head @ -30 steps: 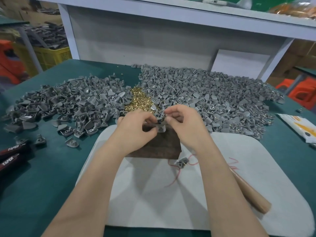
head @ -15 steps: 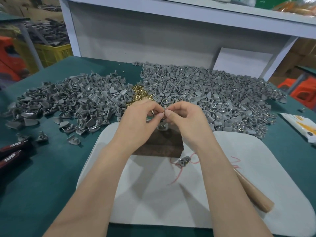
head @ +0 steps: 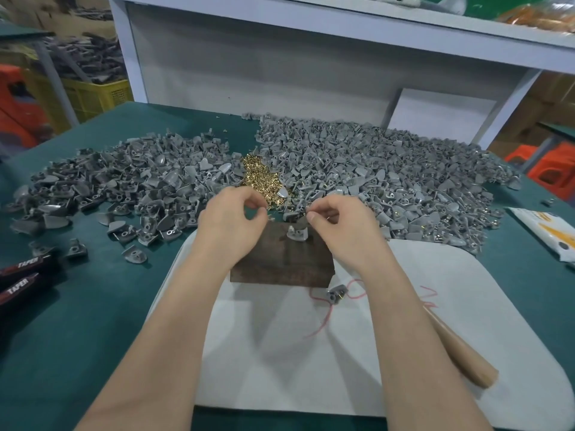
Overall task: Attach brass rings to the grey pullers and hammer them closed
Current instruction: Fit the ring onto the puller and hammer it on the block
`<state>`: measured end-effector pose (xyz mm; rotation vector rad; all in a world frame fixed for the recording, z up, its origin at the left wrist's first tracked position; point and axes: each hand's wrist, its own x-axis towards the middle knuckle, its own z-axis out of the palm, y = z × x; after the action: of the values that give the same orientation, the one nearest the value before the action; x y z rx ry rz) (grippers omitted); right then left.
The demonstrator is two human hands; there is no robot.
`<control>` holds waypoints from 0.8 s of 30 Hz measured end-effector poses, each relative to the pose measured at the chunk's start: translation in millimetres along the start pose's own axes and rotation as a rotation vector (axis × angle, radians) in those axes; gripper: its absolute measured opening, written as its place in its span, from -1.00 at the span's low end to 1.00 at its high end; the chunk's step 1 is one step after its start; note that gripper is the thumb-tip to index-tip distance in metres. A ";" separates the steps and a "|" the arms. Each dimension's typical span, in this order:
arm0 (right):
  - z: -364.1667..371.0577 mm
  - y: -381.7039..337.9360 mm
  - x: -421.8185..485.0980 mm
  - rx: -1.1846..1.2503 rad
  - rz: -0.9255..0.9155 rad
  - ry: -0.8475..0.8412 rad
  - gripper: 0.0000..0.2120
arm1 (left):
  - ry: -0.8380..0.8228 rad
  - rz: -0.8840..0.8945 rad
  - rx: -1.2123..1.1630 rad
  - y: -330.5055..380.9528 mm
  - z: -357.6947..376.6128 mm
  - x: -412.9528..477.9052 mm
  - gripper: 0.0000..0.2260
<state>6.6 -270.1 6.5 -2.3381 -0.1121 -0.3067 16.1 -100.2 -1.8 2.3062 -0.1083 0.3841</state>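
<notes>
Hands: two, bare, close together over the far edge of the block.
Left hand (head: 230, 222): fingers curled, thumb and forefinger tips meeting beside the brass heap; anything between them is too small to tell.
Right hand (head: 340, 223): thumb and forefinger pinch the top of the grey puller (head: 297, 234), which stands on the wooden block (head: 280, 262).
Puller piles: two, past counting, the left pile (head: 124, 188) and the right pile (head: 389, 175); a few strays lie by the left one.
Brass rings (head: 259, 178): one small heap between the piles.
Loose puller (head: 335, 295): one, on red thread (head: 323, 318), just in front of the block.
Wooden handle (head: 460, 353): one, lying beneath the right forearm.
White pad (head: 311, 368): one, under the block.
Tabletop (head: 77, 321): green; two black TAPER handles (head: 21, 275) at the left, one white packet (head: 553, 234) at the right.
Room: white shelf frame (head: 311, 26) behind; yellow crate (head: 96, 94) left, orange stools (head: 550, 169) right.
</notes>
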 end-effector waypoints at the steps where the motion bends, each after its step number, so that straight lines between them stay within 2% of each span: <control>1: 0.9 -1.1 -0.2 -0.004 0.002 -0.006 -0.90 | 0.032 -0.046 -0.001 -2.2 -1.5 1.2 -0.88; 4: 5.4 -6.4 1.9 -0.041 0.026 -0.044 -0.89 | 0.043 -0.054 -0.080 -5.4 -6.5 2.6 -0.86; 6: 8.2 -11.9 9.5 -0.075 0.050 -0.046 -0.87 | -0.136 0.062 -0.143 1.6 -7.7 -1.3 -0.82; 8: 10.8 -18.3 22.1 -0.114 0.069 -0.037 -0.84 | -0.341 0.182 -0.041 9.9 -1.6 -6.5 -0.80; 9: 12.3 -21.5 29.3 -0.138 0.075 -0.044 -0.82 | -0.373 0.214 0.049 13.3 1.4 -8.1 -0.86; 11: 16.8 -26.9 43.3 -0.162 0.088 -0.078 -0.80 | -0.319 0.198 0.129 15.1 2.5 -8.1 -0.97; 12: 20.1 -28.8 49.9 -0.173 0.096 -0.092 -0.79 | -0.271 0.181 0.113 12.8 1.2 -7.1 -0.90; 15: 35.5 -29.5 68.8 -0.266 0.121 -0.129 -0.80 | -0.103 0.101 -0.019 2.6 -5.6 -2.6 -0.83; 18: 53.8 -29.2 84.9 -0.382 0.164 -0.217 -0.78 | 0.122 -0.022 -0.136 -7.2 -8.9 2.3 -0.92; 21: 66.4 -32.3 93.2 -0.493 0.213 -0.300 -0.65 | 0.155 -0.071 -0.151 -10.2 -7.3 3.3 -0.97; 24: 74.4 -33.3 94.5 -0.536 0.248 -0.273 -0.56 | 0.161 -0.073 -0.164 -8.3 -6.1 2.7 -0.97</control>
<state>106.2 -194.9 2.6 -2.8775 0.1472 0.1273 18.8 -90.0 -2.8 2.1034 0.0242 0.5025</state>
